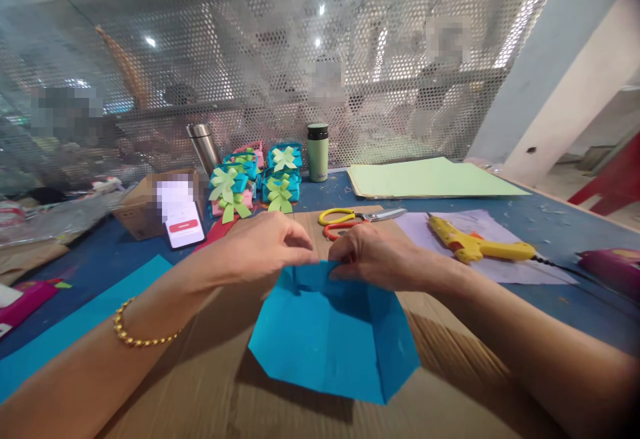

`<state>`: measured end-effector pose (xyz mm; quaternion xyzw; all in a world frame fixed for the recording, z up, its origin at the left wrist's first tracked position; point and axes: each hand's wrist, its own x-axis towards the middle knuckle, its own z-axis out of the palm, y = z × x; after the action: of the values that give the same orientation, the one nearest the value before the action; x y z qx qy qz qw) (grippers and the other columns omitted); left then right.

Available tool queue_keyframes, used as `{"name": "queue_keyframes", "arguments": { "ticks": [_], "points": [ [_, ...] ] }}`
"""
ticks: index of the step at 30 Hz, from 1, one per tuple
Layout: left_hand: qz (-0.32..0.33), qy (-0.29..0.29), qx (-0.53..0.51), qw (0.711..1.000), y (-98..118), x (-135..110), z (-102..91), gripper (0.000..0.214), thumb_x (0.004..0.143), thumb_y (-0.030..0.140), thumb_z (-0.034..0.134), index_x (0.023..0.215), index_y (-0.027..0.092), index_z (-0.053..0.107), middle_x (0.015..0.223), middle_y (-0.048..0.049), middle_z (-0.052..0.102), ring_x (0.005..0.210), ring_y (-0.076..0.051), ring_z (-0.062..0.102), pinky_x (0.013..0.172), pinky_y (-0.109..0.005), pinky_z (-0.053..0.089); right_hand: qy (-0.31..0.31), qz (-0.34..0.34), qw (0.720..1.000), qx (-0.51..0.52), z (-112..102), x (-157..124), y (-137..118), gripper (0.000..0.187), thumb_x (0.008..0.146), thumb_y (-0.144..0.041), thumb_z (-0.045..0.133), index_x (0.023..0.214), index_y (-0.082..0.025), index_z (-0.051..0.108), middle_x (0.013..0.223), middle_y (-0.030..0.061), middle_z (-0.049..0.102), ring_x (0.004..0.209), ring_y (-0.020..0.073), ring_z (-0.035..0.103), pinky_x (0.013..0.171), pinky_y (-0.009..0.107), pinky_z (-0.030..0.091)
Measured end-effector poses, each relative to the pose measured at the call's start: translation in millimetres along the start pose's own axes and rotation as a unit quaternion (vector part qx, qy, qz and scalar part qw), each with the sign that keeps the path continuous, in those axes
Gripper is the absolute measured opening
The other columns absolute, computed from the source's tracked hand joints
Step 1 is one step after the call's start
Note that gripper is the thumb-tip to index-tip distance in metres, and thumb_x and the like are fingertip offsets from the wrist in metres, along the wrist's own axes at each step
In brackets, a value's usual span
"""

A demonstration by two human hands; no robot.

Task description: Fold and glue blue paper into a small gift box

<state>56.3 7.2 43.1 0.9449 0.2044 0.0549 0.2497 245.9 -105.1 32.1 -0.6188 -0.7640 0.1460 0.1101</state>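
Brown cardboard (210,366) beneath creased, angular bright-blue paper (330,346).

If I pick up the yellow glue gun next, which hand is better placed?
Your right hand, probably: the yellow glue gun lies on that side, on the lilac paper. Your left hand is farther off and would likely cross your right arm. Both are at the blue paper.

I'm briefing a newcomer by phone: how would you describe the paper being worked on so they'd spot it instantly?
On the blue table, find the brown cardboard at the near side. Over it, nearer than the scissors, is the blue paper. Creases and slanted corners set it apart from the flat blue sheet at the left.
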Motion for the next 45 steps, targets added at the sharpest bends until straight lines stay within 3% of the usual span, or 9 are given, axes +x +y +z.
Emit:
{"name": "queue_keyframes", "arguments": {
  "ticks": [4, 9, 14, 21, 26, 31, 41, 45],
  "points": [
    [-0.026, 0.017, 0.105, 0.994, 2, -2, 7.5, 0.024, 0.077, 0.040, 0.071, 0.089, 0.021, 0.078, 0.085, -0.0065, 0.076, 0.081, -0.023, 0.065, 0.065, -0.028, 0.040, -0.002, 0.010, 1.000, -0.002, 0, -1, -2, 0.017, 0.077, -0.022, 0.067, 0.061, -0.016, 0.063, 0.051, -0.0064, 0.046, 0.049, 0.0066, 0.040, 0.046, 0.023, 0.021],
    [0.003, 0.011, 0.187, 0.982, 8, -3, 9.1, 0.017, 0.085, 0.030, 0.061, 0.082, 0.021, 0.076, 0.085, -0.0078, 0.075, 0.081, -0.023, 0.064, 0.064, -0.030, 0.036, 0.000, 0.009, 1.000, -0.003, 0, -1, -1, 0.020, 0.077, -0.021, 0.067, 0.058, -0.016, 0.060, 0.050, -0.0065, 0.043, 0.049, 0.0068, 0.038, 0.046, 0.023, 0.020],
    [0.018, 0.011, 0.218, 0.976, 15, -6, 6.9, 0.016, 0.084, 0.024, 0.059, 0.074, 0.020, 0.071, 0.077, -0.0063, 0.072, 0.075, -0.021, 0.061, 0.062, -0.030, 0.032, -0.006, 0.002, 1.000, 0.003, -1, 0, -1, 0.021, 0.078, -0.022, 0.067, 0.059, -0.016, 0.060, 0.051, -0.0063, 0.043, 0.051, 0.0078, 0.040, 0.047, 0.024, 0.020],
    [0.037, -0.030, 0.130, 0.990, 18, -4, 13.8, 0.018, 0.088, 0.028, 0.057, 0.086, 0.021, 0.074, 0.085, -0.0048, 0.075, 0.078, -0.020, 0.063, 0.062, -0.029, 0.031, -0.004, -0.024, 0.999, 0.035, 2, -1, -3, 0.019, 0.076, -0.017, 0.065, 0.058, -0.015, 0.061, 0.050, -0.0072, 0.043, 0.050, 0.0071, 0.038, 0.048, 0.023, 0.021],
    [0.064, -0.004, 0.122, 0.990, 17, 1, 29.3, 0.023, 0.087, 0.023, 0.056, 0.068, 0.017, 0.067, 0.068, -0.0045, 0.069, 0.059, -0.014, 0.052, 0.055, -0.029, 0.024, -0.012, -0.022, 0.999, 0.039, 4, -1, -5, 0.015, 0.075, -0.014, 0.063, 0.060, -0.015, 0.063, 0.052, -0.0067, 0.047, 0.052, 0.0077, 0.040, 0.049, 0.022, 0.023],
    [0.091, 0.016, 0.168, 0.981, 17, 2, 30.3, 0.032, 0.089, 0.023, 0.054, 0.058, 0.016, 0.060, 0.056, -0.0030, 0.059, 0.055, -0.014, 0.044, 0.055, -0.031, 0.021, -0.017, -0.021, 0.999, 0.048, 3, -1, -5, 0.014, 0.075, -0.013, 0.061, 0.061, -0.014, 0.063, 0.054, -0.0063, 0.049, 0.053, 0.0081, 0.041, 0.049, 0.022, 0.025],
    [0.075, -0.026, 0.044, 0.996, 8, 7, 31.6, 0.017, 0.082, 0.020, 0.056, 0.067, 0.017, 0.064, 0.057, 0.0034, 0.051, 0.056, -0.011, 0.043, 0.055, -0.027, 0.024, -0.015, -0.025, 0.998, 0.059, 8, -1, -1, 0.020, 0.079, -0.021, 0.062, 0.060, -0.015, 0.061, 0.052, -0.0074, 0.041, 0.050, 0.0072, 0.034, 0.047, 0.023, 0.023],
    [0.046, -0.035, 0.042, 0.997, 7, 7, 23.5, 0.025, 0.082, 0.024, 0.058, 0.059, 0.016, 0.056, 0.054, 0.0047, 0.044, 0.055, -0.010, 0.038, 0.054, -0.026, 0.022, -0.026, -0.021, 0.996, 0.085, -5, -2, 5, 0.024, 0.086, -0.032, 0.061, 0.074, -0.014, 0.071, 0.063, -0.0023, 0.059, 0.059, 0.0102, 0.050, 0.052, 0.023, 0.033]
  ]
}}
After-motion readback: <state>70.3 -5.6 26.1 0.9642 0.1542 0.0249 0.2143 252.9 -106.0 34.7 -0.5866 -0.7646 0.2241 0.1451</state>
